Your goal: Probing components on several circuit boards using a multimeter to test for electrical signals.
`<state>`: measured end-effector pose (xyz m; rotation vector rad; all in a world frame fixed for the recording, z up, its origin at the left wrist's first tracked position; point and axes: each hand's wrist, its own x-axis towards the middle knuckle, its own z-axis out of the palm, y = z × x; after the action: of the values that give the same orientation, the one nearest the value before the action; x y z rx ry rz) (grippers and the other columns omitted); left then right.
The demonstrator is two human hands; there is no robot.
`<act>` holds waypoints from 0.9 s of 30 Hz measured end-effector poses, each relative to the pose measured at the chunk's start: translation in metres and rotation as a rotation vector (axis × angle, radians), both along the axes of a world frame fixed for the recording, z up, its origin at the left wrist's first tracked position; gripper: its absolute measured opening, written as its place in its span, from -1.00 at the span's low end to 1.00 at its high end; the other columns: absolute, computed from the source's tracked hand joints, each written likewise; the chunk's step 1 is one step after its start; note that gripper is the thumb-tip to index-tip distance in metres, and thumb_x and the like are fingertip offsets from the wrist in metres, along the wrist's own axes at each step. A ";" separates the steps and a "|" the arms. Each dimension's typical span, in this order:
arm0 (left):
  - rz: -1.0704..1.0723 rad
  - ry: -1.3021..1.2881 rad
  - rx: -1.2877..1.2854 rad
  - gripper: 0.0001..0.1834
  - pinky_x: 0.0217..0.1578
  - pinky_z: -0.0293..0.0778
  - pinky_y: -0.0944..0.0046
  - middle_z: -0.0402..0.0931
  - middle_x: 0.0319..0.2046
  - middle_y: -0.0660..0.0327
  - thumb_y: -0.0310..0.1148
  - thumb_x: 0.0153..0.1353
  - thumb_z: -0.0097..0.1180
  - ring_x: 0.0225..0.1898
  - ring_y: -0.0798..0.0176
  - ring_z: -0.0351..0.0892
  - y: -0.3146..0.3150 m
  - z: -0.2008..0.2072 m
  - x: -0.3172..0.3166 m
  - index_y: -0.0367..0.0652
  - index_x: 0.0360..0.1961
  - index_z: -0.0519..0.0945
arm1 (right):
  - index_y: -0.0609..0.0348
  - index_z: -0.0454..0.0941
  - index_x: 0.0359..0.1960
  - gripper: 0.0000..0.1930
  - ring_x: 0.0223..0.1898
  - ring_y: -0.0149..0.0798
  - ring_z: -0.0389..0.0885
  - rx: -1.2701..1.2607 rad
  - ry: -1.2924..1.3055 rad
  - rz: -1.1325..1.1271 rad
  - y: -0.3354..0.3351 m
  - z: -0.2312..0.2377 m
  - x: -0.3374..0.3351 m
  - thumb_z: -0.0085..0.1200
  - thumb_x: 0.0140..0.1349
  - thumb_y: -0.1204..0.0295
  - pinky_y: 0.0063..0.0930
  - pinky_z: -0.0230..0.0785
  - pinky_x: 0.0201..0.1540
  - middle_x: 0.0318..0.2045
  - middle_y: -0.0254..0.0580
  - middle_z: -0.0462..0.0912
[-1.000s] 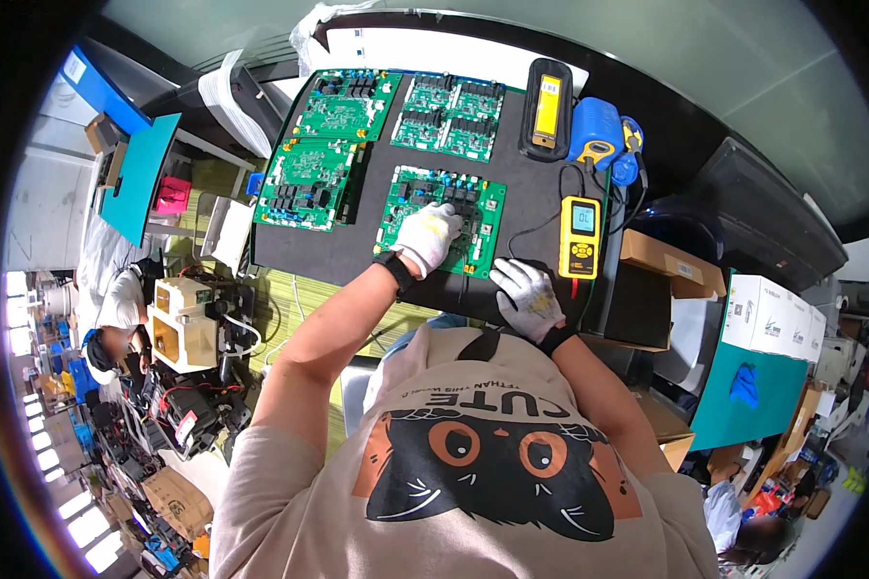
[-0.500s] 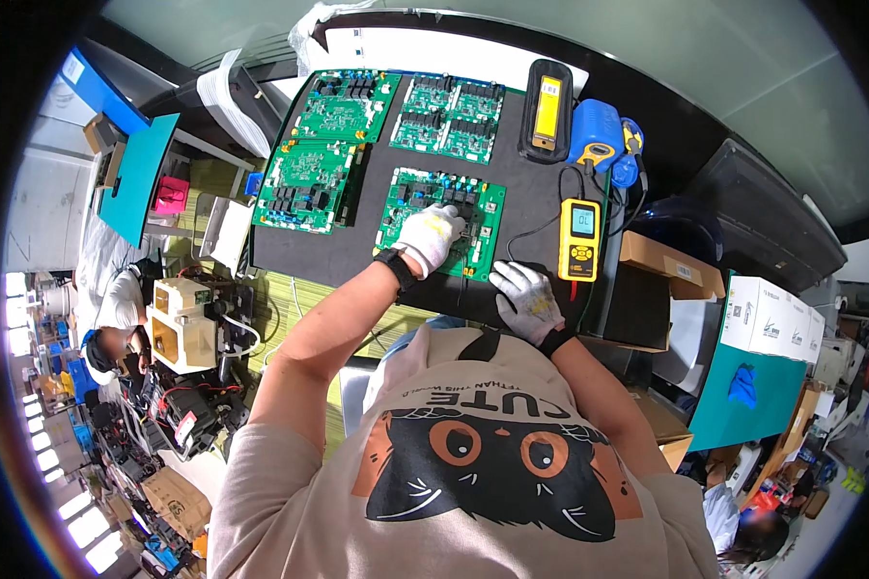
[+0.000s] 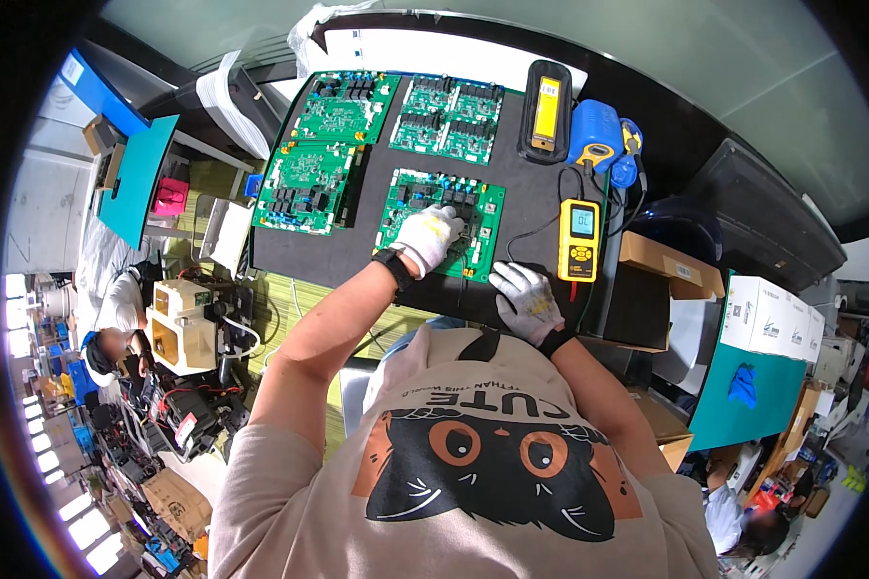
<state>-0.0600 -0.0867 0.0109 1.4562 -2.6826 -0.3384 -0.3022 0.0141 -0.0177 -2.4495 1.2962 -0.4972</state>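
Observation:
A green circuit board (image 3: 486,205) with black relays and small parts lies on the dark mat in front of me. Over its middle, my left hand (image 3: 431,237) in a white glove is closed, fingertips down among the parts. What it pinches is hidden; a thin black lead shows beside it. My right hand (image 3: 528,297), also gloved, rests at the mat's near edge with fingers stretched out, holding nothing. It is just right of the board and below a yellow handheld meter (image 3: 579,253), whose black lead curves leftward toward the board.
Stacked green boards (image 3: 309,179) stand at the left, with a panel of smaller boards (image 3: 446,121) behind. A black case with a yellow device (image 3: 547,111) and a blue soldering station (image 3: 597,133) are far right. An open cardboard box (image 3: 671,263) sits right of the mat.

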 end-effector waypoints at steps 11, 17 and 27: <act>0.032 0.012 0.066 -0.83 -0.22 0.54 0.04 0.52 -0.26 0.12 -0.34 0.06 0.16 -0.15 -0.03 0.54 -0.001 -0.001 0.000 -0.03 -0.28 0.63 | -0.04 0.56 0.01 -0.62 0.17 -0.18 0.46 -0.010 -0.023 0.010 -0.001 -0.001 0.000 0.04 0.12 0.32 -0.20 0.28 0.16 0.17 -0.28 0.51; 0.005 0.063 0.017 -0.87 -0.22 0.53 0.05 0.52 -0.28 0.13 -0.32 0.10 0.14 -0.17 -0.02 0.54 0.002 -0.002 0.003 -0.05 -0.32 0.62 | 0.00 0.58 -0.02 -0.64 0.15 -0.15 0.48 -0.032 -0.041 0.008 -0.001 0.004 0.001 0.03 0.11 0.33 -0.22 0.32 0.14 0.14 -0.23 0.53; 0.253 0.255 -0.112 -0.90 -0.25 0.48 0.02 0.54 -0.38 0.08 -0.34 0.12 0.17 -0.27 -0.06 0.54 0.029 -0.002 0.005 -0.11 -0.39 0.59 | -0.01 0.56 0.02 -0.61 0.18 -0.17 0.45 0.000 -0.006 -0.002 0.000 0.002 0.000 0.00 0.13 0.29 -0.21 0.27 0.17 0.17 -0.26 0.51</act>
<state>-0.0551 -0.0576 0.0093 1.5753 -2.2532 -0.3240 -0.3019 0.0145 -0.0160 -2.4451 1.2968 -0.5051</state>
